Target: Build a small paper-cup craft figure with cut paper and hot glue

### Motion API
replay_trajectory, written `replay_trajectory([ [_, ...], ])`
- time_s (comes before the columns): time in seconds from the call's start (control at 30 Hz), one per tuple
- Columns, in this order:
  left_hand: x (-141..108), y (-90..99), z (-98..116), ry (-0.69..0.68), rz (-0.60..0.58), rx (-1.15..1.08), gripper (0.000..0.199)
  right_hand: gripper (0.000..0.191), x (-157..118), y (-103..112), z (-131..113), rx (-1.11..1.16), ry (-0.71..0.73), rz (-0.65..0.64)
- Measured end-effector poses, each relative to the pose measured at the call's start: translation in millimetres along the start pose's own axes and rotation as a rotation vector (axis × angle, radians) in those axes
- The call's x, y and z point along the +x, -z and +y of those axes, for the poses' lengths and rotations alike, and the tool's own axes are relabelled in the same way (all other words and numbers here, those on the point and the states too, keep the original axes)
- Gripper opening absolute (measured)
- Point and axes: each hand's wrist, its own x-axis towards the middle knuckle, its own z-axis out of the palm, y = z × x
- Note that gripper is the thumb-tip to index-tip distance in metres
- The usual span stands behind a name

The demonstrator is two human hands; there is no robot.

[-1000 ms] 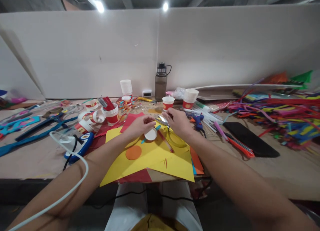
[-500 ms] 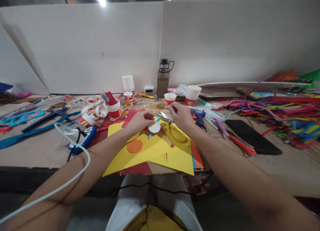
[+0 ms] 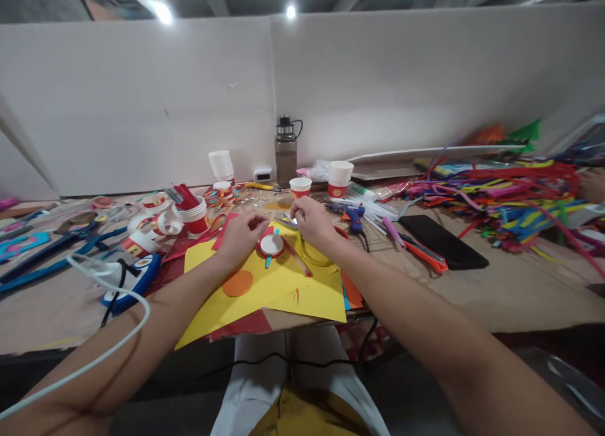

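A small white round piece with a red edge (image 3: pixel 271 246) sits on yellow paper (image 3: pixel 302 297), with a light blue strip (image 3: pixel 268 262) sticking out at its near side. My left hand (image 3: pixel 243 233) is just beyond and left of it, fingers curled and pinched together; anything between them is too small to make out. My right hand (image 3: pixel 312 222) is closed too, its fingertips beside the blades of yellow-handled scissors (image 3: pixel 316 258). What those fingers hold is hidden. A red-tipped pencil-like stick (image 3: pixel 299 258) lies between the hands. An orange paper circle (image 3: pixel 238 283) rests near my left forearm.
A red paper cup (image 3: pixel 300 188) stands beyond my right hand, and a cup of pencils (image 3: pixel 191 217) to the left. On the right lie a glue gun (image 3: pixel 354 218), an orange cutter knife (image 3: pixel 425 257) and a black phone (image 3: pixel 444 240). A white cable (image 3: pixel 127 335) crosses my left forearm.
The view has turned to the right. My left fingertips have drawn slightly away from the white round piece, and more of its red edge shows. My right hand stays by the scissors.
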Motion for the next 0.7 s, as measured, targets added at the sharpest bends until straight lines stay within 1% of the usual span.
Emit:
replay_trajectory([
  [0.03,1.0,0.3,-0.1,0.004,0.033,0.001,0.01,0.022,0.1,-0.7,-0.9,-0.017,-0.01,0.0],
  [0.1,5.1,3.4,-0.1,-0.005,0.146,-0.014,0.004,0.022,0.3,-2.1,-2.8,-0.053,-0.029,0.011],
  [0.23,22.3,21.7,-7.4,0.052,0.423,-0.18,0.019,0.018,0.6,-5.6,-6.1,-0.104,-0.041,0.044],
  [0.33,35.5,38.9,-20.3,0.065,0.513,-0.236,0.027,0.01,0.5,-7.7,-4.6,-0.15,-0.047,0.069],
  [0.43,41.8,49.4,-30.8,0.056,0.552,-0.205,0.03,0.01,0.4,-8.7,-0.3,-0.206,-0.069,0.073],
  [0.5,42.5,51.8,-33.3,0.072,0.545,-0.214,0.03,0.01,0.3,-8.9,1.6,-0.211,-0.073,0.068],
  [0.63,41.4,52.5,-29.4,0.104,0.467,-0.293,0.03,0.011,-1.0,-9.4,-0.1,-0.196,-0.07,0.065],
  [0.7,41.3,53.5,-26.4,0.133,0.48,-0.325,0.031,0.012,-2.5,-9.7,-1.7,-0.198,-0.077,0.066],
])
